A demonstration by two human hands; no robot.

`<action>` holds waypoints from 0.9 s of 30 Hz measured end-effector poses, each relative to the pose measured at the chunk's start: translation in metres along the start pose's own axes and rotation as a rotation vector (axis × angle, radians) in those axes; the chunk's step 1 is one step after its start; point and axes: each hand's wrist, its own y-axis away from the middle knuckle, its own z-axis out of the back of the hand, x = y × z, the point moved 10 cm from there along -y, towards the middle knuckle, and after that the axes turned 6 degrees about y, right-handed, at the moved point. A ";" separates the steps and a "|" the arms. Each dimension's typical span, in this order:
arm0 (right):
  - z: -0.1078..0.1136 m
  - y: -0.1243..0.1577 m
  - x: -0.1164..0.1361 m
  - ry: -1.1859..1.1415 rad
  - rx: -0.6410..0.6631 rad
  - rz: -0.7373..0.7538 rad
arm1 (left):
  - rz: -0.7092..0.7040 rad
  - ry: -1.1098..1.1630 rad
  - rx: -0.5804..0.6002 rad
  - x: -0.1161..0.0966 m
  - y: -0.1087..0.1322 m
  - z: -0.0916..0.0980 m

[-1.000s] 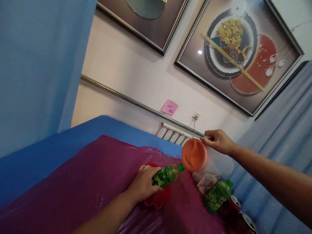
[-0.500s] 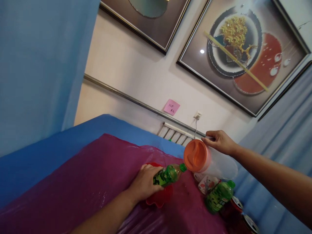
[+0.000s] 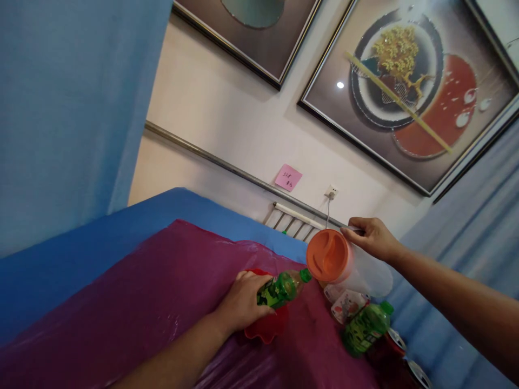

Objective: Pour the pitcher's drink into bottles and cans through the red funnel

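Observation:
My left hand (image 3: 247,300) is closed round a green-labelled plastic drink bottle (image 3: 279,290) with a green cap, just over a red scalloped dish (image 3: 265,327). Most of that dish is hidden by the hand and bottle. At the right, my right hand (image 3: 375,237) grips the handle of a translucent pitcher (image 3: 371,273) with an orange lid (image 3: 327,256). The pitcher is tilted, its lid facing toward the left and close to the bottle's cap. Whether the pitcher touches the table is unclear.
Right of the dish stand a second green bottle (image 3: 367,328), a white carton with red print (image 3: 348,305) and dark red cans (image 3: 393,346). Purple plastic sheeting (image 3: 162,292) covers the blue table (image 3: 194,208). Behind are a wall rail, a radiator (image 3: 298,219) and blue curtains (image 3: 73,108).
The whole view has shifted slightly, moving most things a little to the right. Both hands keep their holds, and the pitcher's tilt differs slightly.

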 end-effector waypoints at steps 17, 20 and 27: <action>0.012 0.023 0.012 0.121 -0.135 0.092 | -0.001 -0.002 0.003 -0.002 0.002 -0.001; 0.012 0.024 0.012 0.120 -0.138 0.091 | 0.008 -0.007 0.011 -0.002 0.002 -0.001; 0.017 0.030 0.020 0.136 -0.184 0.124 | 0.004 -0.006 0.006 -0.003 0.002 0.000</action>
